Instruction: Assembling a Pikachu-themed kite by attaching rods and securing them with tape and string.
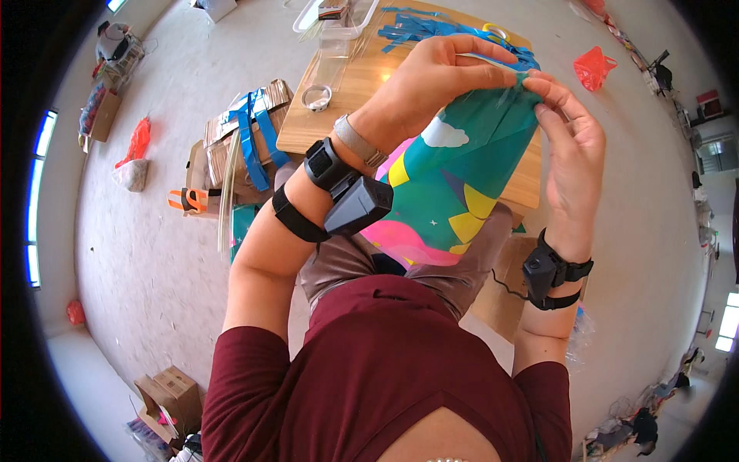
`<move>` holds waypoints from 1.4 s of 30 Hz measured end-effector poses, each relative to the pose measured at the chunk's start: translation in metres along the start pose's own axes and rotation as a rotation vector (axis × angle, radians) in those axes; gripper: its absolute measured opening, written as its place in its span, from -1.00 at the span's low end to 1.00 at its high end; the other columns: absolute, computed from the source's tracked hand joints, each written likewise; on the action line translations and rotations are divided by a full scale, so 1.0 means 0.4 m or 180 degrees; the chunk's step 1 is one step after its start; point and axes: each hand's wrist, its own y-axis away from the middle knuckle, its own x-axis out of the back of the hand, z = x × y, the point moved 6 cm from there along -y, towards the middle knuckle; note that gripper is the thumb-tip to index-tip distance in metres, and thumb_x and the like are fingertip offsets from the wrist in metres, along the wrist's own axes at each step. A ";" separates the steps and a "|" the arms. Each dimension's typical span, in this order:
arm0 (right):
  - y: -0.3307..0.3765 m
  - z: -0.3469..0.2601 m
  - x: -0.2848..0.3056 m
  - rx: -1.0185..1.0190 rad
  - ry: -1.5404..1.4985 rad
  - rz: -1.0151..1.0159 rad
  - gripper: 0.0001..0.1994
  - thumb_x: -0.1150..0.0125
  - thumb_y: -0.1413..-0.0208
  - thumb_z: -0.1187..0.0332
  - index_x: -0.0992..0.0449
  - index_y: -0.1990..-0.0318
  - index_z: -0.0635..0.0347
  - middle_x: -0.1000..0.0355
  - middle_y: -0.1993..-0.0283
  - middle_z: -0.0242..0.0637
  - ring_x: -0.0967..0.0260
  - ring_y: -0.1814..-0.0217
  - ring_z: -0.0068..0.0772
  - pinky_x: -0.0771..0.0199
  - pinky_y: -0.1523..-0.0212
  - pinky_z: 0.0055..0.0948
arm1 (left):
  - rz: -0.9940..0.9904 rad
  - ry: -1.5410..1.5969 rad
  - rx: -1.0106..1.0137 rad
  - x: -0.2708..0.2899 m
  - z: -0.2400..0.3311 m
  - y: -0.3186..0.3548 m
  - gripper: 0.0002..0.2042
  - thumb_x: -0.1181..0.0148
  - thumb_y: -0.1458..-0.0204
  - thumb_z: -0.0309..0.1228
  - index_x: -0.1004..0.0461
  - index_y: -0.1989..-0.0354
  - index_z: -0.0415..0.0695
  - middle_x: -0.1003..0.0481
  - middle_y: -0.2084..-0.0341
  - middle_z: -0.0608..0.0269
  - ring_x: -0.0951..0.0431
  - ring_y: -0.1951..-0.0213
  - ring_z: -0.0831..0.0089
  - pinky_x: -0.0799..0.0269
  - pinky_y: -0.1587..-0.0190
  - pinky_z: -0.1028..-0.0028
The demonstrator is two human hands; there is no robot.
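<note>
A teal printed sheet point(431, 200), thin and glossy with pink, yellow and white shapes, hangs over the table's near edge and my lap. Its upper end is gathered between both my hands. My left hand point(462, 68) pinches this end between thumb and fingers from the left. From the right, my right hand point(571, 123) grips the same end with thumb and fingertips, almost touching the left. Behind the hands, blue strips point(412, 29) lie on the wooden table point(358, 96), with a yellow ring-shaped item point(496, 32) among them.
A clear roll of tape point(316, 97) sits near the table's left edge. At its far end stands a white plastic bin point(358, 29). Left of the table is a cardboard bundle point(265, 104) with blue straps. A red plastic bag point(594, 68) lies on the floor at right.
</note>
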 end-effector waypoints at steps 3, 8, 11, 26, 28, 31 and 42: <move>-0.001 0.004 -0.008 -0.0049 -0.0049 -0.0002 -0.76 -0.06 -0.17 0.64 -0.61 0.08 0.37 -0.47 -0.11 -0.22 -0.38 -0.17 -0.46 -0.30 -0.24 -0.50 | 0.0090 -0.0075 -0.0131 -0.009 0.006 0.007 -0.66 -0.32 -0.13 -0.49 -0.48 -0.07 -0.31 -0.62 0.19 0.16 -0.64 0.16 0.50 -0.57 0.04 0.55; -0.001 0.001 -0.014 -0.0125 0.0042 0.0018 -0.77 -0.05 -0.17 0.65 -0.60 0.09 0.37 -0.45 -0.10 -0.24 -0.40 -0.11 -0.50 -0.34 -0.20 -0.51 | 0.0397 -0.0295 -0.0197 -0.012 0.004 0.014 -0.64 -0.37 -0.07 -0.53 -0.48 -0.04 -0.32 -0.63 0.21 0.14 -0.64 0.16 0.51 -0.58 0.08 0.55; 0.000 -0.006 -0.017 0.0039 0.0194 -0.0060 -0.81 -0.09 -0.18 0.62 -0.60 0.12 0.36 -0.45 -0.08 -0.26 -0.40 -0.09 -0.53 -0.37 -0.17 -0.51 | 0.0533 -0.0362 -0.0155 -0.010 0.004 0.014 -0.63 -0.38 -0.07 -0.53 -0.47 -0.04 -0.33 -0.64 0.23 0.14 -0.63 0.19 0.53 -0.57 0.14 0.57; -0.041 -0.034 -0.004 0.0548 0.0778 0.0364 -0.80 -0.38 -0.17 0.26 -0.61 0.22 0.20 -0.53 0.16 -0.35 -0.44 0.13 -0.57 -0.38 -0.01 -0.50 | 0.0648 -0.0225 -0.0105 -0.016 0.024 0.033 -0.65 -0.33 -0.08 -0.57 -0.46 -0.05 -0.31 -0.65 0.27 0.12 -0.65 0.23 0.51 -0.57 0.19 0.58; -0.061 -0.032 -0.014 0.0547 0.0787 0.0084 -0.79 -0.38 -0.17 0.25 -0.61 0.22 0.21 -0.53 0.18 -0.36 -0.45 0.14 -0.56 -0.40 -0.01 -0.51 | 0.0645 -0.0191 -0.0110 -0.011 0.021 0.037 -0.65 -0.33 -0.08 -0.57 -0.45 -0.04 -0.30 -0.65 0.27 0.11 -0.66 0.23 0.50 -0.57 0.18 0.58; -0.077 -0.020 -0.033 0.0410 0.0758 -0.0322 -0.78 -0.37 -0.17 0.25 -0.61 0.23 0.24 -0.54 0.18 -0.38 -0.45 0.14 -0.57 -0.42 0.00 -0.52 | 0.0629 -0.0220 -0.0114 -0.005 0.013 0.040 -0.66 -0.33 -0.08 -0.58 -0.46 -0.04 -0.29 -0.65 0.28 0.11 -0.66 0.23 0.50 -0.58 0.17 0.57; -0.119 -0.005 -0.032 -0.0898 0.0207 -0.1325 -0.86 -0.32 -0.14 0.28 -0.58 0.27 0.14 -0.46 0.28 -0.48 -0.34 0.23 -0.68 -0.30 0.13 -0.67 | 0.0704 -0.0650 -0.0327 -0.024 0.045 0.055 -0.65 -0.35 -0.05 -0.60 -0.45 -0.02 -0.26 -0.66 0.29 0.15 -0.65 0.24 0.54 -0.57 0.17 0.58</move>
